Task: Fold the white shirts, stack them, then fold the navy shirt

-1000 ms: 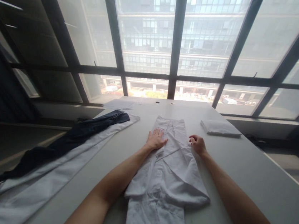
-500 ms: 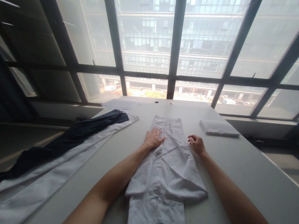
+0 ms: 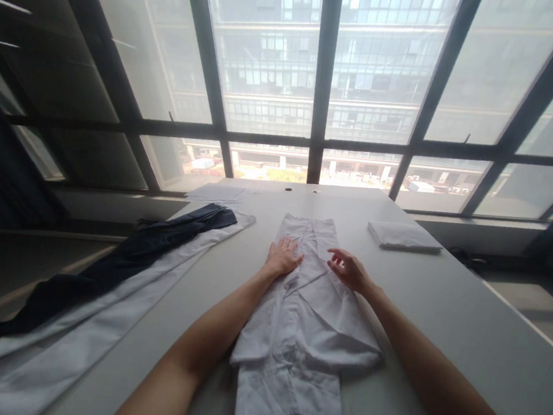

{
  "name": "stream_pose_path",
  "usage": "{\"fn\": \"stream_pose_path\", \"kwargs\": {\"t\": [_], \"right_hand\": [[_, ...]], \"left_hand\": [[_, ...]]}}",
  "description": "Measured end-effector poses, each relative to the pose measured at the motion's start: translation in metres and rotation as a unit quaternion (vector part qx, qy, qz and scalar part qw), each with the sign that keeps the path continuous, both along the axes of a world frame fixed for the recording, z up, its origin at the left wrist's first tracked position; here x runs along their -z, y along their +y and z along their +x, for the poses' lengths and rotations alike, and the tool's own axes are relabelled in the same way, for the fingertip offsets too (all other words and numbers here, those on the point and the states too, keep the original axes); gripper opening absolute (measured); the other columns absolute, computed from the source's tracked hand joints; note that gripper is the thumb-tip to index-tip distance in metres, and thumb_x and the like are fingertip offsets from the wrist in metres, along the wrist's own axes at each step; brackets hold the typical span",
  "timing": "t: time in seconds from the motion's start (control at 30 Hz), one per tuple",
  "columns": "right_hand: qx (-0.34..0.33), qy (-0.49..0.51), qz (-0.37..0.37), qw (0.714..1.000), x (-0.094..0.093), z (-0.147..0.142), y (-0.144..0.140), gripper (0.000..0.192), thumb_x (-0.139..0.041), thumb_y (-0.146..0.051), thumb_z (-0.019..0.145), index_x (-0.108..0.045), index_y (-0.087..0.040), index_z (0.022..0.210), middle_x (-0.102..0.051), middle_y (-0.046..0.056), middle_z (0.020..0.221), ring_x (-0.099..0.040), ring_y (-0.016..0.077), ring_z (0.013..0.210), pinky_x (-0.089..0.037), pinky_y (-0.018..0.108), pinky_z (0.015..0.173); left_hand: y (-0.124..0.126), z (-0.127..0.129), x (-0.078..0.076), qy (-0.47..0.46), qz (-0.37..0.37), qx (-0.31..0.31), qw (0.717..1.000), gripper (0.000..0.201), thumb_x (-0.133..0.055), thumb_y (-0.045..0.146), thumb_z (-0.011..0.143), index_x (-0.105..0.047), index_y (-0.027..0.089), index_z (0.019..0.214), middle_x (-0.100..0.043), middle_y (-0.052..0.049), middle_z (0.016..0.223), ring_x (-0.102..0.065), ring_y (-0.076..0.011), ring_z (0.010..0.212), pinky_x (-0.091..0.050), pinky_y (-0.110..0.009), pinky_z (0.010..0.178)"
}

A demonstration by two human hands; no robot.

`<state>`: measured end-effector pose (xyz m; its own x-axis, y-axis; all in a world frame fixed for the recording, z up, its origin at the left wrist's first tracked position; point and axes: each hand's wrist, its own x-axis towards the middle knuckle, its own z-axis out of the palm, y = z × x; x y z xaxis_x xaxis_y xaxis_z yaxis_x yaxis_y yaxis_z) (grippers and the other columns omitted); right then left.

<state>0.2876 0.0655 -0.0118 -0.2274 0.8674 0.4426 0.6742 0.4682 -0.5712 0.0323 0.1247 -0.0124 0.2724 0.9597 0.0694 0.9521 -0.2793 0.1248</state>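
Note:
A white shirt lies lengthwise on the grey table, its sides folded in toward the middle. My left hand presses flat on the shirt's left part, fingers spread. My right hand hovers over or touches the shirt's right part with fingers loosely apart and holds nothing. Both forearms reach in from the near edge along the shirt's sides.
A dark navy garment lies over a long white cloth on the table's left part, trailing off the edge. A folded white cloth sits at the far right. Sheets of paper lie at the far left, before large windows.
My right hand has moved left from the shirt's right edge onto the shirt and opened its fingers. My left hand has stayed pressed on the shirt.

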Motion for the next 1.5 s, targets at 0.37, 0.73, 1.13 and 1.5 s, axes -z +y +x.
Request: {"fn": "stream_pose_path", "kwargs": {"t": [0.37, 0.73, 1.13, 1.5], "right_hand": [[0.118, -0.061, -0.047, 0.99, -0.007, 0.029, 0.015, 0.028, -0.061, -0.018, 0.08, -0.073, -0.023, 0.105, -0.071, 0.0, 0.074, -0.063, 0.0146, 0.066, -0.044, 0.024, 0.065], [0.265, -0.127, -0.136, 0.946, -0.003, 0.082, 0.023, 0.02, -0.076, -0.025, 0.069, -0.06, -0.022, 0.058, -0.061, 0.006, 0.054, -0.064, 0.0234, 0.058, -0.047, 0.032, 0.056], [0.123, -0.115, -0.018, 0.986, 0.002, 0.044, 0.028, 0.028, -0.054, -0.037, 0.097, -0.077, -0.022, 0.098, -0.064, 0.012, 0.135, -0.052, 0.0287, 0.131, -0.039, 0.041, 0.11], [0.231, -0.015, -0.085, 0.969, 0.011, 0.061, 0.095, 0.046, -0.054, -0.053, 0.095, -0.071, -0.023, 0.125, -0.049, 0.018, 0.153, -0.03, 0.0423, 0.147, -0.023, 0.072, 0.112]], "left_hand": [[0.0, -0.001, 0.0, -0.002, 0.001, 0.003, 1.0, 0.068, -0.034, 0.063, 0.099, -0.039, 0.026, 0.156, -0.027, -0.01, 0.167, -0.02, -0.0295, 0.155, -0.018, -0.056, 0.122], [0.001, -0.001, 0.0, -0.001, -0.001, 0.002, 1.0, 0.068, -0.034, 0.063, 0.098, -0.038, 0.027, 0.156, -0.026, -0.01, 0.167, -0.02, -0.0288, 0.155, -0.017, -0.056, 0.122], [-0.001, 0.0, -0.002, -0.002, -0.002, -0.001, 1.0, 0.067, -0.035, 0.063, 0.098, -0.04, 0.028, 0.155, -0.027, -0.009, 0.167, -0.021, -0.029, 0.155, -0.018, -0.056, 0.122], [-0.002, 0.0, -0.002, -0.009, -0.004, 0.002, 1.0, 0.068, -0.034, 0.063, 0.098, -0.04, 0.026, 0.155, -0.027, -0.011, 0.167, -0.02, -0.0299, 0.155, -0.017, -0.057, 0.122]]}}
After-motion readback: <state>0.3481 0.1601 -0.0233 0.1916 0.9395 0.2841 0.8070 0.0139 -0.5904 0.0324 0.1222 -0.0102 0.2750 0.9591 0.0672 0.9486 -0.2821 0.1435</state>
